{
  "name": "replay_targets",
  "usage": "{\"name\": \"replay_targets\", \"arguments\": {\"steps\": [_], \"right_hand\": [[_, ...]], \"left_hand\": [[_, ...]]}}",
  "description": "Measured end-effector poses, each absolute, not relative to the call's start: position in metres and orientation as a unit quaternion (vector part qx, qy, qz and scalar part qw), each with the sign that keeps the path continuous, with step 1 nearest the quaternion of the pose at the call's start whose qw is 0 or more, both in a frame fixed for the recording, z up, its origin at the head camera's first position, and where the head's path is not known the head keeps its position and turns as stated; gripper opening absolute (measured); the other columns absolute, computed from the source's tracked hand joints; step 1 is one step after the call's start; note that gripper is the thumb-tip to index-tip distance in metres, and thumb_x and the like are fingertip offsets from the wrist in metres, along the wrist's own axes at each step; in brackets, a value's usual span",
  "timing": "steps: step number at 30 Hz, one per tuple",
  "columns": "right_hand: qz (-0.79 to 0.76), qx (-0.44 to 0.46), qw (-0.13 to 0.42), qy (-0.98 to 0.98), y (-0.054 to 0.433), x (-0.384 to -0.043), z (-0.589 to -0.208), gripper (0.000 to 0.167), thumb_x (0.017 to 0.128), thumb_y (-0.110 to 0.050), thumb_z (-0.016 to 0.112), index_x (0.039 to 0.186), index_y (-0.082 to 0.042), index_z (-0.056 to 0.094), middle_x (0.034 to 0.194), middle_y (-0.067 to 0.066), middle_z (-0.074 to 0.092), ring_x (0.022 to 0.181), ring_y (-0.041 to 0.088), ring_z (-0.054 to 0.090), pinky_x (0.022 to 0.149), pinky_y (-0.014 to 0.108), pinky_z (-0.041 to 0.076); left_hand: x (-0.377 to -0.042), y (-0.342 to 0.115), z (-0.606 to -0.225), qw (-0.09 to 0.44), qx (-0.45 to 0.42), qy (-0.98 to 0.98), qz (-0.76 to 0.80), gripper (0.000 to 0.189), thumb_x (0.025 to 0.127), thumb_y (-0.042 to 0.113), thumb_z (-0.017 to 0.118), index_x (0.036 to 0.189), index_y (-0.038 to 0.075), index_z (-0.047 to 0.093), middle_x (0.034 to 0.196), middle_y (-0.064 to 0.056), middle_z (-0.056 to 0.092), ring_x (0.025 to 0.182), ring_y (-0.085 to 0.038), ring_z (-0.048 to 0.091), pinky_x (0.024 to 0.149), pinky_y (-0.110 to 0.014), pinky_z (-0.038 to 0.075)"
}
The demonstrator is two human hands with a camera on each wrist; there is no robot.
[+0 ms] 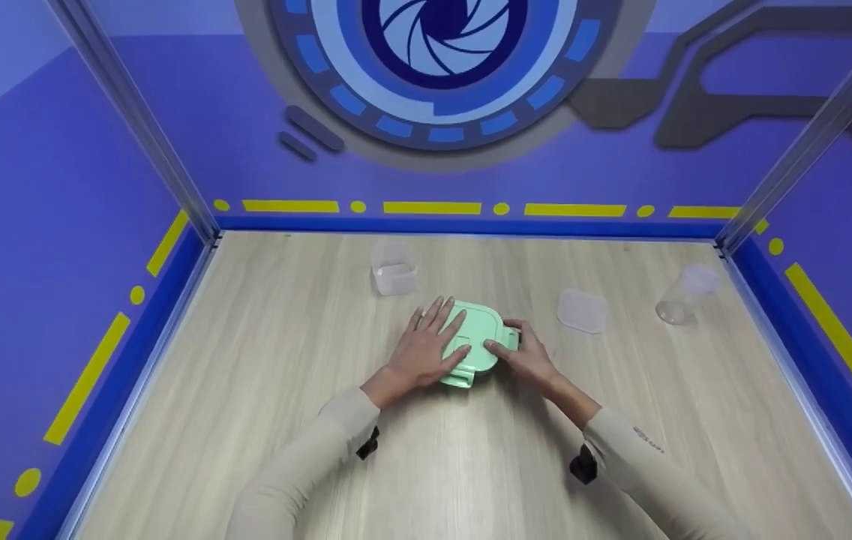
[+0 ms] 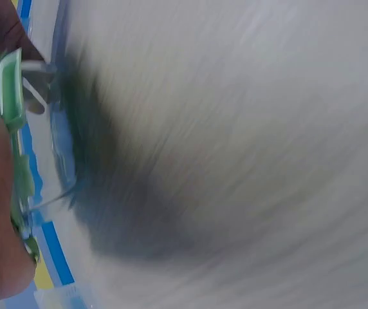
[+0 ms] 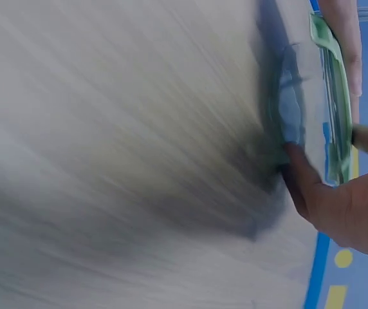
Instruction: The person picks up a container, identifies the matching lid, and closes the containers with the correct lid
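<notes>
A food container with a mint-green snap lid [image 1: 482, 322] is between both hands over the wooden table. My left hand [image 1: 420, 352] lies across the left part of the lid, fingers straight and spread. My right hand [image 1: 535, 364] grips the right side, its thumb on top of the lid. In the right wrist view, its fingers [image 3: 306, 180] reach under the clear base [image 3: 292, 96]. The near locking flap [image 1: 458, 377] sticks outward, unlatched; the left wrist view shows this flap [image 2: 9, 87] too. The left hand covers the lid's left edge.
A small clear tub [image 1: 396, 279] stands behind the container to the left. On the right lie a flat translucent square lid [image 1: 582, 311] and, farther out, a clear cylindrical jar [image 1: 685, 296]. Blue printed walls [image 1: 441, 180] border the table.
</notes>
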State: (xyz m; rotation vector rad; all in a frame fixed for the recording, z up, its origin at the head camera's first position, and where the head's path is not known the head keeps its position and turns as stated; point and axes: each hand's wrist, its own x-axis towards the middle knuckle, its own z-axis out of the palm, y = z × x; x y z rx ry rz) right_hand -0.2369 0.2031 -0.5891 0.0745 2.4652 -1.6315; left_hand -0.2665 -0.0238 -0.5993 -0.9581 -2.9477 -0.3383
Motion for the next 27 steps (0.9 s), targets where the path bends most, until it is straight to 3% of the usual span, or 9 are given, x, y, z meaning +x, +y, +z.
{"name": "replay_targets", "arguments": {"steps": [5,11,16,21,27], "right_hand": [[-0.563,0.027,0.088,0.821,0.206,-0.241,-0.588,0.06,0.099,-0.026,0.069,0.145,0.002,0.044,0.135,0.022,0.059,0.106,0.021,0.056,0.082,0.025,0.048],[-0.575,0.008,0.127,0.808,0.211,-0.25,-0.585,0.057,0.101,-0.023,0.066,0.147,0.001,0.042,0.132,0.021,0.061,0.104,0.015,0.06,0.089,0.027,0.05],[-0.591,0.005,0.146,0.793,0.212,-0.252,-0.588,0.057,0.1,-0.021,0.067,0.147,0.001,0.042,0.125,0.016,0.061,0.093,0.013,0.056,0.08,0.028,0.05],[-0.589,0.009,0.153,0.793,0.208,-0.252,-0.589,0.062,0.099,-0.022,0.069,0.148,0.002,0.041,0.123,0.017,0.061,0.092,0.014,0.057,0.078,0.029,0.051],[-0.504,0.006,0.07,0.861,0.201,-0.254,-0.578,0.067,0.093,-0.024,0.077,0.142,0.01,0.049,0.134,0.028,0.062,0.118,0.033,0.065,0.1,0.046,0.054]], "left_hand": [[-0.264,-0.022,-0.593,0.011,-0.3,-0.948,-0.101,0.075,0.105,0.061,0.034,0.163,0.015,0.025,0.172,-0.014,0.017,0.16,-0.031,0.015,0.129,-0.054,0.017],[-0.272,-0.028,-0.589,-0.016,-0.333,-0.94,-0.071,0.083,0.1,0.07,0.035,0.165,0.022,0.016,0.174,-0.011,0.007,0.162,-0.027,0.006,0.131,-0.05,0.012],[-0.275,-0.031,-0.592,-0.029,-0.353,-0.933,-0.07,0.089,0.097,0.076,0.034,0.166,0.023,0.013,0.174,-0.013,0.004,0.162,-0.027,0.004,0.131,-0.047,0.01],[-0.273,-0.034,-0.597,-0.043,-0.341,-0.936,-0.073,0.093,0.095,0.08,0.03,0.166,0.024,0.01,0.174,-0.01,-0.001,0.162,-0.025,0.0,0.131,-0.046,0.008],[-0.276,-0.034,-0.595,-0.031,-0.338,-0.937,-0.08,0.091,0.096,0.077,0.033,0.166,0.023,0.013,0.174,-0.01,0.003,0.162,-0.026,0.003,0.131,-0.047,0.01]]}}
